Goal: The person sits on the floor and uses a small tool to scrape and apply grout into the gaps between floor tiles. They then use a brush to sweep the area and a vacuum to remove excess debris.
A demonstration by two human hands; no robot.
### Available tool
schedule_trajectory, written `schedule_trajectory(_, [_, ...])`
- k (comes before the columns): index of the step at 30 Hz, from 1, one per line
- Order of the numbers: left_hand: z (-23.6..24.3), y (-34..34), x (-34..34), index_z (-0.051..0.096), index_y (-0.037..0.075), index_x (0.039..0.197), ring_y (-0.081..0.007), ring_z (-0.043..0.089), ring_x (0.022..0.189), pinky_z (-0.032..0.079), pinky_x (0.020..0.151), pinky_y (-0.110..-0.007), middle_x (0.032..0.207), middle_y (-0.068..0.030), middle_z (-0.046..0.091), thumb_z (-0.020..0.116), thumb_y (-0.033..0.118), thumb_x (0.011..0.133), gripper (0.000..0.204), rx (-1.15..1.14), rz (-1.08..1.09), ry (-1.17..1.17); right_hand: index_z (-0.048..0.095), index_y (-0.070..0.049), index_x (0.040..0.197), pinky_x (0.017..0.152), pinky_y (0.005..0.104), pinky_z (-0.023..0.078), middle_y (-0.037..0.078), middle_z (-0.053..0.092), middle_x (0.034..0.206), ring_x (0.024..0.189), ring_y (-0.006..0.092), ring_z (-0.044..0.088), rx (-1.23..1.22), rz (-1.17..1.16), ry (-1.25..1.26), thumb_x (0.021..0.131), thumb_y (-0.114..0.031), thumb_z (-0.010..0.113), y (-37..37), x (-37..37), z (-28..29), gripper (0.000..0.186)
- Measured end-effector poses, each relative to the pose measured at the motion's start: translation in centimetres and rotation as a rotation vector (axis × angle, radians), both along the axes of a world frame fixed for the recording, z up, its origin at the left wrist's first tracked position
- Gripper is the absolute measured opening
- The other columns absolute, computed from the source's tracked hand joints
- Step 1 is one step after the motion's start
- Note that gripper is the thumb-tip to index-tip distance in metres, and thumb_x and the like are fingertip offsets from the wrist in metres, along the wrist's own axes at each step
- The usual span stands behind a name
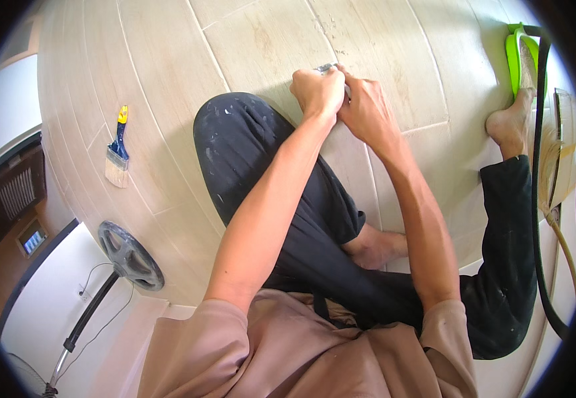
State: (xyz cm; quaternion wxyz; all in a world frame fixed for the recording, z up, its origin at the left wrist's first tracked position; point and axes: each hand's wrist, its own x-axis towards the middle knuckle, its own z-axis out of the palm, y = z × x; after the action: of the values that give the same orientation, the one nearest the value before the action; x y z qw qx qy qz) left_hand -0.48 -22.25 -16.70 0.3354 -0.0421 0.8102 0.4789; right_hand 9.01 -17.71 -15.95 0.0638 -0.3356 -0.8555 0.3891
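My left hand [319,94] and my right hand [369,111] are closed and close together, low over the wood-look tile floor [261,50]. A small greyish, metal-looking piece [325,67] shows past my fingertips. Its kind is hidden by my fingers, and I cannot tell how the grip is shared. It lies by a pale joint between tiles, where dark crumbs [331,30] are scattered just ahead of my hands. My bent left knee, in dark trousers spotted with white, is beside my left forearm.
A flat paintbrush [117,149] with a blue and yellow handle lies to the left. Behind it a round grey stand base [131,256] has a pole and cord. A lime-green dustpan [513,63] is near my right foot, with a black hose-like curve and cardboard beside it.
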Motion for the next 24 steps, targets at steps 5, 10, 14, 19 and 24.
schedule_trajectory(5, [-0.1,2.4,-3.0,0.066,-0.017,0.073,-0.0238,0.073,0.082,0.057,0.07,-0.04,0.082,-0.0263,0.073,0.074,0.004,0.079,0.023,0.026,0.093,0.065,0.065,0.006,0.119,0.075,0.055,0.056,0.035,0.068,0.089,0.084,0.0497,0.07,0.024,0.02,0.04,0.088,-0.011,0.059,2.4,-3.5,-0.9,0.036])
schedule_trajectory(10, [1.3,5.9,-7.5,0.064,-0.019,0.083,-0.0205,0.067,0.082,0.057,0.068,-0.041,0.091,-0.0213,0.072,0.082,0.012,0.075,0.037,0.034,0.133,0.045,0.065,0.002,0.12,0.075,0.0554,0.057,0.034,0.069,0.089,0.085,0.0506,0.069,0.159,0.063,0.017,0.088,-0.011,0.058,5.9,-8.4,-1.8,0.035])
schedule_trajectory(14, [0.1,4.1,-6.3,0.066,-0.018,0.085,-0.0198,0.067,0.081,0.056,0.068,-0.041,0.091,-0.0199,0.072,0.084,0.015,0.078,0.038,-0.015,0.064,0.062,0.065,0.003,0.117,0.075,0.0542,0.057,0.033,0.07,0.09,0.086,0.0494,0.07,0.101,0.052,0.009,0.088,-0.012,0.057,4.2,-6.5,-1.1,0.034])
schedule_trajectory(19, [-0.2,0.7,-1.7,0.067,-0.016,0.075,-0.0313,0.074,0.078,0.056,0.071,-0.045,0.079,-0.0297,0.071,0.073,0.013,0.087,0.032,-0.052,-0.049,0.025,0.067,0.002,0.129,0.069,0.0525,0.055,0.032,0.066,0.076,0.077,0.0457,0.071,0.082,-0.023,0.059,0.091,-0.017,0.06,1.0,-2.0,0.0,0.043])
schedule_trajectory(24, [-0.3,2.4,-3.3,0.068,-0.016,0.078,-0.03,0.075,0.079,0.057,0.072,-0.045,0.084,-0.0298,0.073,0.075,0.008,0.083,0.026,0.007,0.042,0.06,0.065,0.003,0.127,0.071,0.0503,0.056,0.033,0.066,0.082,0.079,0.0464,0.07,0.066,0.03,0.042,0.086,-0.012,0.061,2.9,-3.7,-0.8,0.044])
